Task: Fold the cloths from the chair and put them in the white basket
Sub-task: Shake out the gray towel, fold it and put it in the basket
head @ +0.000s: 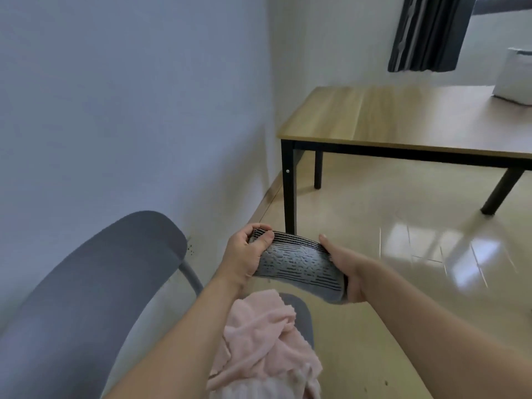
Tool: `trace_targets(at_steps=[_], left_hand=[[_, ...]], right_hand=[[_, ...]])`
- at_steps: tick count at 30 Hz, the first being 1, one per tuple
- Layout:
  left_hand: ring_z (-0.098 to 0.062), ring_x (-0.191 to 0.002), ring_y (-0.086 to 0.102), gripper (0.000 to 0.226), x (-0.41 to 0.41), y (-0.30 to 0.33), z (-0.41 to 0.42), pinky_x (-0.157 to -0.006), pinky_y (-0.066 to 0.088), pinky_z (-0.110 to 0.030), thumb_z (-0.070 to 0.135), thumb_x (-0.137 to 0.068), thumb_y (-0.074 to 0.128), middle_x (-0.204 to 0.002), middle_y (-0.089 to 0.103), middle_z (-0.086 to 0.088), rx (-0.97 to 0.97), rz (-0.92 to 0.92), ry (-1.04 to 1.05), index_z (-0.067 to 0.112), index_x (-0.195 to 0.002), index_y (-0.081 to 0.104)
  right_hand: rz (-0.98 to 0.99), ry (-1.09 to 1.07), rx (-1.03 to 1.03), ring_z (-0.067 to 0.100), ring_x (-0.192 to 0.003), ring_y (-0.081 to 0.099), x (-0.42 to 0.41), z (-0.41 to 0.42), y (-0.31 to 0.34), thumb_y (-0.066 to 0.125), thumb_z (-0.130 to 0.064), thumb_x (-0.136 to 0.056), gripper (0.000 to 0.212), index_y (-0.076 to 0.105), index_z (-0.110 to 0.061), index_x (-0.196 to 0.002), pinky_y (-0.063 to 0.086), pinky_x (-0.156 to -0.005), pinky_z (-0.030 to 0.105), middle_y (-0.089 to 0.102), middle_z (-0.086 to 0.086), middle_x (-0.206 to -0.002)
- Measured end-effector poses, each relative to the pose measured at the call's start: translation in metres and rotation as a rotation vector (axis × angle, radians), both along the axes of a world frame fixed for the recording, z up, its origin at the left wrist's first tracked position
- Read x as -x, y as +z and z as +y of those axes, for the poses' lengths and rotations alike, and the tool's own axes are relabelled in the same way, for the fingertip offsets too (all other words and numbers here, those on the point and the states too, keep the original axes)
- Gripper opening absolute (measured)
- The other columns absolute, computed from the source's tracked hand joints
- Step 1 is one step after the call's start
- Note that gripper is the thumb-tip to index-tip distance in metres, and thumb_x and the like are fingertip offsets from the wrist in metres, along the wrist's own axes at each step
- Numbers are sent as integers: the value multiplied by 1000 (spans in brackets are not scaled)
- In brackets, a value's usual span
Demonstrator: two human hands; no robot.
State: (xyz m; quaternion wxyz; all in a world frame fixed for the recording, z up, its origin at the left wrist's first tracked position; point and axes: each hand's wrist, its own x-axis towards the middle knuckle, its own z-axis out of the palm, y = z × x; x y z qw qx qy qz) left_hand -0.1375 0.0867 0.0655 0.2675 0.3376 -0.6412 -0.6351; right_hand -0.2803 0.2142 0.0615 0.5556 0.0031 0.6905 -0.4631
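Observation:
A folded grey cloth (299,262) with black stripes hangs in the air between my hands, above the chair's front edge. My left hand (246,254) grips its left end, fingers curled over the top and thumb pressed on the face. My right hand (345,269) holds its right end, thumb on top and fingers underneath. A crumpled pink cloth (264,347) lies on the grey chair's seat (302,315) below my arms. The white basket (515,76) stands on the wooden table (388,119) at the far right, partly cut off by the frame.
The grey chair's backrest (95,283) curves at lower left, close to the white wall. The table has black legs (289,191) just beyond my hands. A dark curtain (429,33) hangs behind the table. Glossy tiled floor (417,254) spreads to the right.

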Motion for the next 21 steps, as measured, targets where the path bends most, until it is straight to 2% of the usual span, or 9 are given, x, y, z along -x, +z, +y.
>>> trace_targets(at_steps=[1, 3, 6, 8, 11, 14, 17, 19, 21], left_hand=[[-21, -84, 65, 9, 5, 32, 4, -67, 56, -26, 16, -92, 62, -96, 67, -10, 19, -25, -5, 14, -99, 68], [-14, -79, 65, 20, 13, 98, 19, -60, 53, -18, 25, -94, 60, -97, 67, -7, 44, -113, -27, 13, -110, 63], [-15, -80, 67, 38, 21, 189, 54, -70, 56, -28, 51, -92, 52, -93, 70, -3, 53, -326, -105, 16, -101, 64], [-19, -79, 67, 41, 25, 243, 85, -68, 55, -31, 55, -92, 49, -90, 70, -5, -60, -387, -116, 17, -90, 63], [-29, -81, 71, 43, 30, 303, 128, -58, 57, -34, 59, -89, 53, -97, 70, -12, -313, -375, -144, 18, -99, 61], [-32, -84, 71, 47, 41, 328, 147, -61, 59, -40, 60, -83, 61, -102, 70, -14, -330, -313, -132, 18, -104, 59], [-30, -86, 70, 52, 58, 329, 152, -74, 59, -49, 65, -75, 65, -97, 71, -12, -138, -245, -63, 19, -96, 61], [-26, -83, 70, 47, 73, 327, 155, -72, 60, -44, 63, -79, 62, -93, 71, -9, -38, -232, -51, 18, -94, 62], [-24, -81, 68, 42, 93, 323, 161, -62, 57, -34, 55, -87, 59, -93, 69, -10, -31, -212, -58, 13, -96, 61]], right_hand=[[4, -20, -14, 23, -54, 67, 6, 4, 31, 41, -74, -82, 69, 61, -8, -89, 54, -51, 28, 70, 11, -66], [102, -95, -8, 27, -68, 70, 16, 15, 91, 44, -75, -81, 75, 60, -6, -105, 55, -57, 31, 71, 14, -83], [282, -172, -3, 31, -88, 65, 23, 48, 189, 47, -74, -78, 77, 59, -6, -111, 55, -79, 38, 67, 14, -100], [362, -198, 9, 32, -90, 64, 24, 77, 249, 49, -70, -81, 73, 58, -3, -110, 54, -81, 39, 65, 14, -100], [468, -227, 39, 33, -93, 61, 26, 117, 312, 49, -64, -85, 64, 56, -4, -108, 53, -81, 41, 62, 14, -102], [478, -253, 76, 33, -91, 63, 30, 142, 340, 53, -69, -79, 65, 58, -8, -102, 55, -84, 51, 64, 12, -98], [446, -273, 76, 33, -88, 65, 42, 154, 341, 54, -73, -74, 68, 59, -10, -100, 56, -81, 52, 65, 12, -97], [445, -293, 81, 32, -87, 65, 54, 160, 340, 55, -72, -75, 66, 60, -10, -97, 56, -81, 52, 65, 12, -95], [462, -315, 87, 31, -85, 65, 72, 166, 338, 56, -69, -77, 58, 59, -12, -89, 57, -80, 51, 65, 11, -92]])
